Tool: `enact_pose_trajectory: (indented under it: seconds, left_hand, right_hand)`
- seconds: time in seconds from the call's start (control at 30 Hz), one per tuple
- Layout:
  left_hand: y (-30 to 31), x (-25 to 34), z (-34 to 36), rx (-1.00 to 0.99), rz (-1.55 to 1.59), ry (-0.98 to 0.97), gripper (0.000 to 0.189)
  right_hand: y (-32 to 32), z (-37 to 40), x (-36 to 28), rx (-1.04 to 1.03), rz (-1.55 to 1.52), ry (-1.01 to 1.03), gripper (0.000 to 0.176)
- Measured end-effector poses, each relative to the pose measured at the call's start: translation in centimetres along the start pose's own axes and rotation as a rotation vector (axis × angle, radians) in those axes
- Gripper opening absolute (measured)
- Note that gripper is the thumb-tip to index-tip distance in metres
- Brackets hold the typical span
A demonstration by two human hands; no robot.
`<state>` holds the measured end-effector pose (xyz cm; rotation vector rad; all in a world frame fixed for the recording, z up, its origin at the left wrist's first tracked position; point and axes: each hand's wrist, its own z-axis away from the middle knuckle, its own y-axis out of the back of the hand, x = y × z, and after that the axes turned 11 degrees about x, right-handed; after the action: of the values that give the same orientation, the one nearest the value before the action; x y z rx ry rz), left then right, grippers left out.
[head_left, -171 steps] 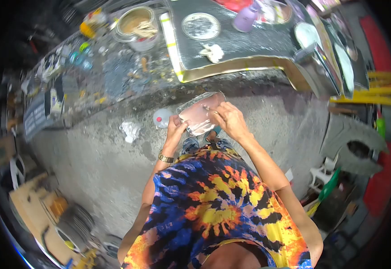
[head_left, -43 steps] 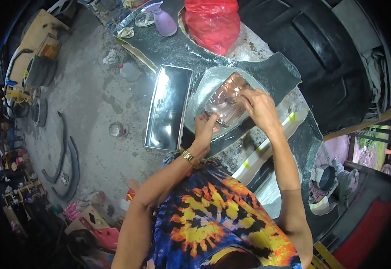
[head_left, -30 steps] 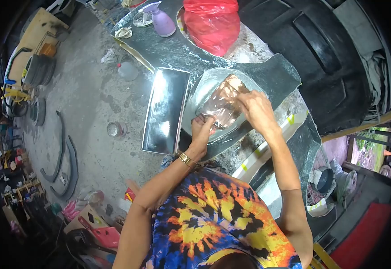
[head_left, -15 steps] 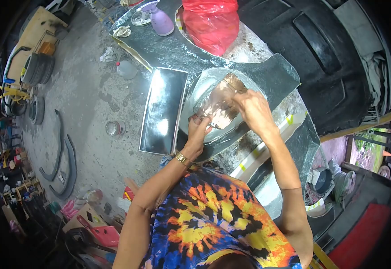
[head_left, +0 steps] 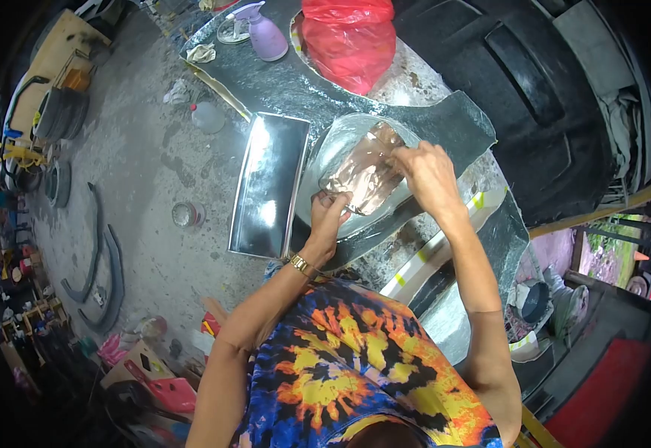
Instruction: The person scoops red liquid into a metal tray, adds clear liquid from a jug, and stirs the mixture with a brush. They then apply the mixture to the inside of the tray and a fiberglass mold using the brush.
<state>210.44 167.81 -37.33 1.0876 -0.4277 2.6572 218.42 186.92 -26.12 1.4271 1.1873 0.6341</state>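
A shiny, crinkled copper-coloured sheet (head_left: 363, 175) is stretched between my two hands. My left hand (head_left: 327, 224) is closed on its near left corner, thumb on top. At the sheet's right edge, my right hand (head_left: 428, 178) pinches it with bent fingers. Beneath the sheet is a round, pale, glossy surface (head_left: 333, 138), partly hidden by it. A dark, glossy rectangular panel (head_left: 269, 187) with a light rim lies just left of my left hand.
A dark, rough-surfaced moulded panel (head_left: 430, 116) spreads under the work, with a purple spray bottle (head_left: 267, 37) and a red plastic bag (head_left: 351, 48) at the far side. A large black panel (head_left: 519, 97) stands right. On the floor are a jug (head_left: 207, 118) and a can (head_left: 186, 214).
My right hand has shifted slightly right at the sheet's edge, and the sheet now lies flatter and more spread out. My left hand keeps its hold on the corner.
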Motion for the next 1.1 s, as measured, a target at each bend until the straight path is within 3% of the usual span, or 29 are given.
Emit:
enact_pose_trajectory:
  seconds: [0.1, 0.23, 0.33, 0.37, 0.47, 0.6, 0.67, 0.83, 0.97, 1.1]
  left_hand:
    - [-0.5, -0.2, 0.3, 0.023, 0.006, 0.003, 0.058]
    - [-0.5, -0.4, 0.2, 0.018, 0.053, 0.004, 0.077]
    - [-0.3, -0.5, 0.0, -0.008, 0.064, -0.005, 0.076]
    - [-0.3, -0.6, 0.1, 0.001, 0.061, -0.007, 0.075]
    - [-0.3, -0.6, 0.3, 0.013, 0.052, -0.007, 0.072]
    - [-0.3, -0.8, 0.1, 0.004, 0.06, 0.002, 0.067]
    - [-0.1, -0.9, -0.1, 0.007, 0.07, -0.001, 0.066]
    - [0.1, -0.9, -0.2, 0.021, 0.075, -0.012, 0.064]
    - [-0.1, -0.2, 0.4, 0.0, 0.049, -0.022, 0.061]
    - [-0.6, 0.5, 0.6, 0.028, 0.051, -0.052, 0.05]
  right_hand:
    - [-1.8, -0.8, 0.3, 0.096, -0.046, 0.033, 0.017]
    - [-2.1, 0.0, -1.8, 0.002, -0.219, 0.069, 0.019]
    - [-1.5, 1.2, -1.4, 0.113, -0.287, 0.22, 0.012]
    - [-1.2, 1.4, -0.7, 0.041, -0.226, 0.18, 0.019]
    - [1.3, -0.1, -0.6, -0.079, -0.042, -0.026, 0.018]
    - [-1.7, -1.0, -0.2, 0.11, -0.124, 0.039, 0.018]
    - [-2.2, -0.7, -1.4, -0.055, -0.122, 0.079, 0.02]
    - [-0.2, 0.8, -1.6, -0.044, -0.212, 0.131, 0.022]
    - [-0.8, -0.6, 1.3, 0.018, -0.044, 0.047, 0.022]
    - [-1.5, -1.6, 0.0, 0.078, -0.202, 0.098, 0.021]
